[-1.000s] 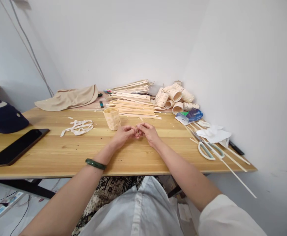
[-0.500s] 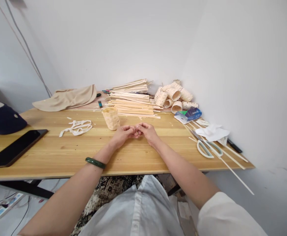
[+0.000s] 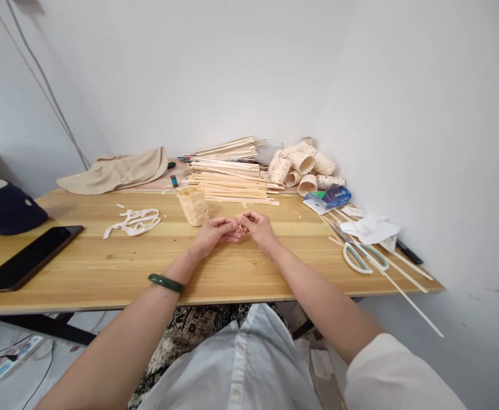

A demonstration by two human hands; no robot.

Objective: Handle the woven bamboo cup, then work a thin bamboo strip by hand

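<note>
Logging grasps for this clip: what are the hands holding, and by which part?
Left hand and right hand meet, fingertips pinching something tiny and pale; what it is and where it is held cannot be told.

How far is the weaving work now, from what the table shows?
Done: one small woven cup stands finished, more woven tubes lie behind. In hand: left hand and right hand pinch a tiny pale piece together. Left: a big stack of strips lies unused.

A small craft corner in a plain room: a wooden table (image 3: 104, 267) pushed into bare white walls carries a heap of thin wood strips (image 3: 227, 176), rolled bark tubes (image 3: 302, 165), a little woven basket (image 3: 193, 206) and scissors (image 3: 364, 257) (a phone (image 3: 27, 257) and cap (image 3: 4, 208) lie there too).
</note>
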